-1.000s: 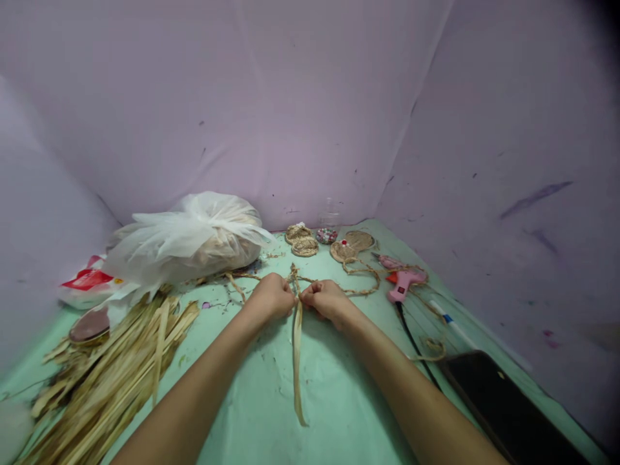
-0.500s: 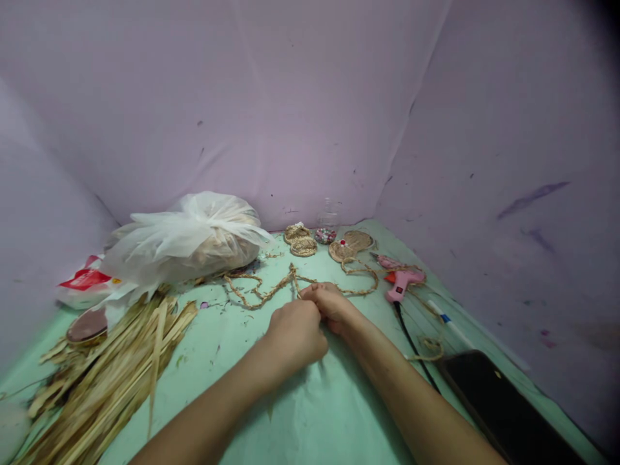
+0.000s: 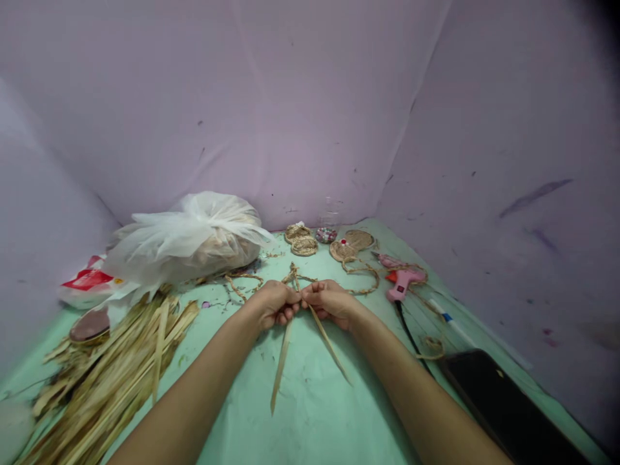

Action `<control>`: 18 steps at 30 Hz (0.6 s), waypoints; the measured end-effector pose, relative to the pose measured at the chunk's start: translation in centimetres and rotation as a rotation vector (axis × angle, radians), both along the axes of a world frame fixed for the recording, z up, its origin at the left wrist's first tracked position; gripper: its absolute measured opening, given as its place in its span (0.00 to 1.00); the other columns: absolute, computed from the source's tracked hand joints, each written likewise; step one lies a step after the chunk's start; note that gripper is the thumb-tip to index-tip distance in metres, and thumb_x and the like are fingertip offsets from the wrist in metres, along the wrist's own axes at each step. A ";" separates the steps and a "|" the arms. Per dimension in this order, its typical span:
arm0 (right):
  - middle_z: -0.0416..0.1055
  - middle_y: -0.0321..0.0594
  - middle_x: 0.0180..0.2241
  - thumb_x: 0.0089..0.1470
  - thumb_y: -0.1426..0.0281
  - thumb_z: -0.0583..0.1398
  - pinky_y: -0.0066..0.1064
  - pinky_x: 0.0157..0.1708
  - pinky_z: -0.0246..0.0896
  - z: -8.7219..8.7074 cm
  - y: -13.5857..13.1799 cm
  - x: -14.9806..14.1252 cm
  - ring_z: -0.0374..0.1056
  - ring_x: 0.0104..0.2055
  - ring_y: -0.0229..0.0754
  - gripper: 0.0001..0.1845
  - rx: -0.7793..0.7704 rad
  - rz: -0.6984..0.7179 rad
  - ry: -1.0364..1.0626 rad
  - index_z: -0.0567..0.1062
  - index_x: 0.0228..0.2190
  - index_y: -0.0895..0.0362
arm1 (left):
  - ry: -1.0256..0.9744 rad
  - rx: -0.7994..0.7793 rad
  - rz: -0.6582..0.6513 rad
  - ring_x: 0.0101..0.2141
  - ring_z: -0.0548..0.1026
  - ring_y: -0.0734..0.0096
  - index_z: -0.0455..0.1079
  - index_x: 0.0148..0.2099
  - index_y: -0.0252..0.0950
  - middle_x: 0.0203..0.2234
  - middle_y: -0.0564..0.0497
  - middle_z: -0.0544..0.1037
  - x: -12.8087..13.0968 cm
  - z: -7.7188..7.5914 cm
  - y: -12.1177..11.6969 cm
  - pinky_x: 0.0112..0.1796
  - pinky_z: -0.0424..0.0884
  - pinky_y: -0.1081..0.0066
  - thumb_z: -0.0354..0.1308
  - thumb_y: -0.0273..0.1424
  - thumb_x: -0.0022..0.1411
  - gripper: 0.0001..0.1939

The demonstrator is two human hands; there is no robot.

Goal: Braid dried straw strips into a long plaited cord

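My left hand [image 3: 277, 303] and my right hand [image 3: 330, 300] meet at the middle of the table, fingertips almost touching. Each is closed in a pinch on a dried fibre strip. One flat strip [image 3: 281, 371] hangs down below my left fingers, and another strip [image 3: 332, 345] slants down to the right from under my right fingers. Just beyond the hands lies the twisted end of a braided fibre cord [image 3: 293, 274]. The cord loops away to both sides, partly hidden by my left hand. The exact pinch points are too small to make out.
To the left lie a pile of dried fibre strips [image 3: 111, 381] and a white plastic bag [image 3: 194, 236]. At the back are woven pieces [image 3: 303, 240] and a jar of beads [image 3: 326, 234]. On the right are a pink glue gun [image 3: 405, 279], a pen [image 3: 453, 323] and a black phone [image 3: 508, 400].
My left hand has moved left and up from in front of my right hand, and its fingers now face the right ones. Two strip ends have come into view below the hands.
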State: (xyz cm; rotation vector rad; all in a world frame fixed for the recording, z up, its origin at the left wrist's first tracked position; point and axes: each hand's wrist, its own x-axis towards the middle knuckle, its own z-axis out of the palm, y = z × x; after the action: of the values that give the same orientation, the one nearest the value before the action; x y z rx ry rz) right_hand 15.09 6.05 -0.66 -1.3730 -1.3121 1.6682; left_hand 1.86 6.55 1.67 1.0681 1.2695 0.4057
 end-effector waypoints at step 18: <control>0.74 0.49 0.27 0.41 0.68 0.54 0.30 0.25 0.52 3.5 -2.7 -2.1 0.68 0.31 0.48 0.11 0.479 -0.005 -1.179 0.76 0.24 0.57 | 0.271 0.108 0.171 0.07 0.47 0.82 0.53 0.12 0.35 0.03 0.58 0.50 0.8 0.0 -0.8 0.13 0.40 0.76 0.49 0.23 0.38 0.10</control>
State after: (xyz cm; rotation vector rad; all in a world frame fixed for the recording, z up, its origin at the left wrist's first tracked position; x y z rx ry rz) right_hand 13.02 3.30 2.85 -2.0732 -2.0954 0.3260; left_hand 2.70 5.76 1.63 1.1368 1.6022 0.4752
